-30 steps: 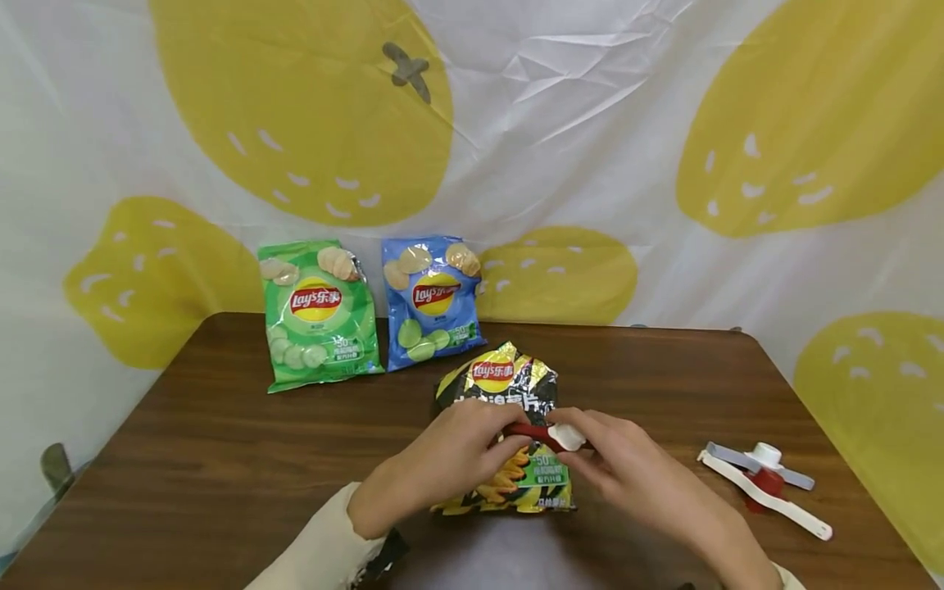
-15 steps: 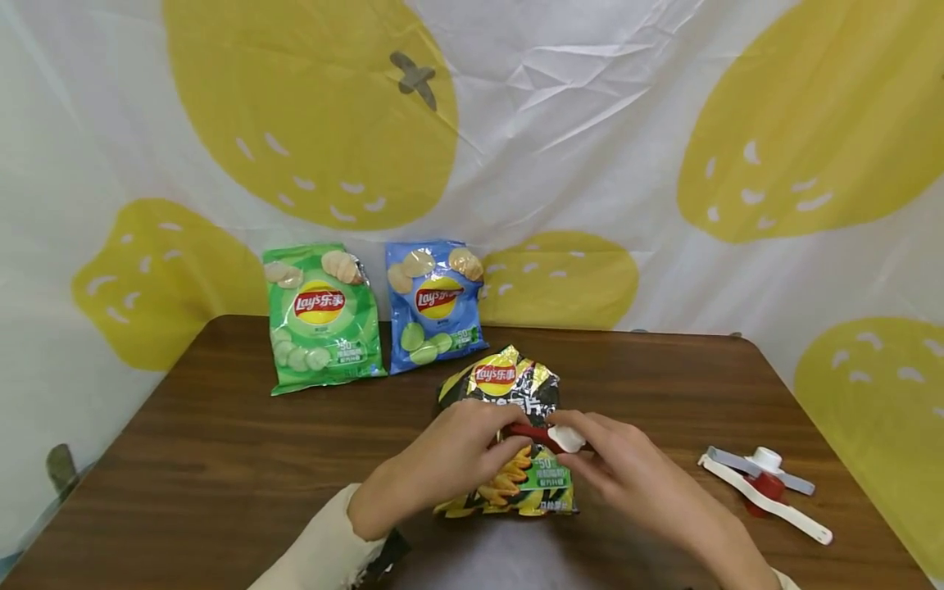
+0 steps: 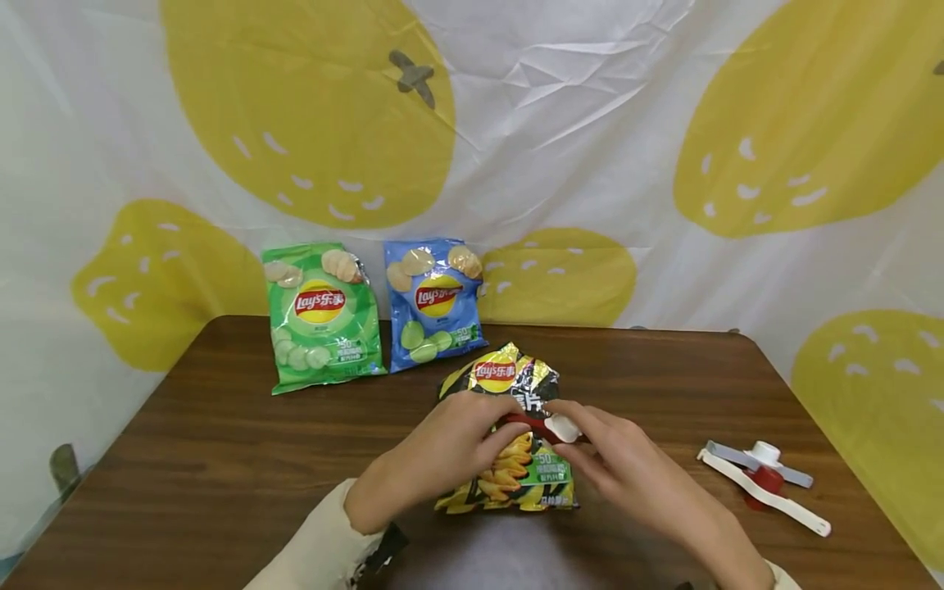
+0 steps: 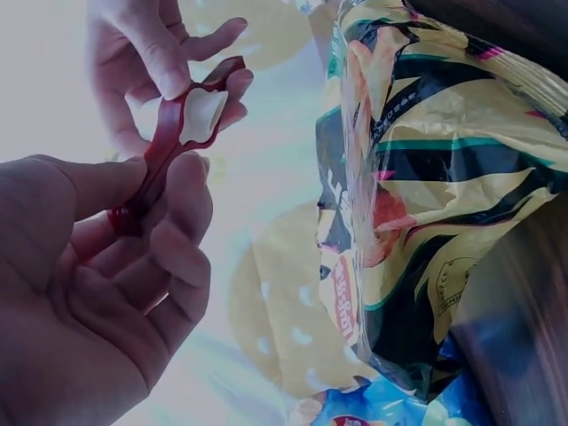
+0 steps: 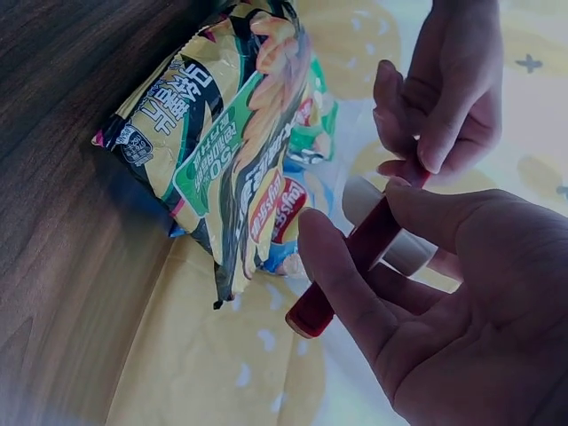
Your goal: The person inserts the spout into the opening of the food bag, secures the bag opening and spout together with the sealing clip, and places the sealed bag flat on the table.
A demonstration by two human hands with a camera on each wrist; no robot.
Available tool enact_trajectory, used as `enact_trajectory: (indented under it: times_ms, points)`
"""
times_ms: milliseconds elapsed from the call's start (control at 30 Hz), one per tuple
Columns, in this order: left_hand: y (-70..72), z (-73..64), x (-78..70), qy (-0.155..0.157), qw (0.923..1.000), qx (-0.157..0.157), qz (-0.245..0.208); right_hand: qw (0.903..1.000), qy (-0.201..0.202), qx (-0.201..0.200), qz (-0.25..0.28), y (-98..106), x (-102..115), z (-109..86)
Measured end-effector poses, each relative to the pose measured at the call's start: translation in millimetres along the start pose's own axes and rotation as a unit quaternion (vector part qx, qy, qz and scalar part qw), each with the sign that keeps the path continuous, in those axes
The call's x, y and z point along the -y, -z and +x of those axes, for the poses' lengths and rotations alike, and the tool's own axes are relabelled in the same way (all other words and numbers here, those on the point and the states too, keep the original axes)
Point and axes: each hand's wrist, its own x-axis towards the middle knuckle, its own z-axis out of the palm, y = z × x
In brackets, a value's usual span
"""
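Note:
Both hands hold a red bag clip with a white spout-like middle (image 3: pixel 533 427) above a yellow-and-black chip bag (image 3: pixel 509 479). My left hand (image 3: pixel 457 438) pinches the clip's left end between thumb and fingers. At the clip's white side, my right hand (image 3: pixel 627 459) grips it with thumb and fingertips. The right wrist view has the red strip (image 5: pixel 311 312) jutting past the right fingers, with a white round part (image 5: pixel 410 252) behind it. In the left wrist view the chip bag (image 4: pixel 444 169) stands apart from the clip, partly cut off by the frame.
Behind, a green chip bag (image 3: pixel 324 319) and a blue chip bag (image 3: pixel 435 303) lean near the table's far edge. On the right of the brown table (image 3: pixel 295 459) lie white and grey clips (image 3: pixel 792 512) with a red piece (image 3: pixel 764 485). A lemon-print cloth (image 3: pixel 560 164) hangs behind.
Both hands have risen slightly with the clip, its tilt barely altered. The chip bags and the clips on the table have stayed in place.

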Motion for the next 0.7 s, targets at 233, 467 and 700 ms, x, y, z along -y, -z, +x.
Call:
enact_trajectory:
  times_ms: [233, 467, 700]
  points:
    - [-4.2, -1.1, 1.1, -0.019, 0.998, -0.015, 0.059, 0.9988, 0.017, -0.024, -0.039, -2.6, 0.1, -1.0]
    - [-4.4, -2.3, 1.7, -0.029, 0.9957, -0.017, 0.087, 0.9979, 0.026, -0.031, -0.051, -3.9, 1.7, -1.1]
    - [-4.5, -4.7, 2.0, -0.016, 0.9938, -0.014, 0.109, 0.9973, 0.028, -0.032, -0.06, -6.1, 2.4, 1.2]
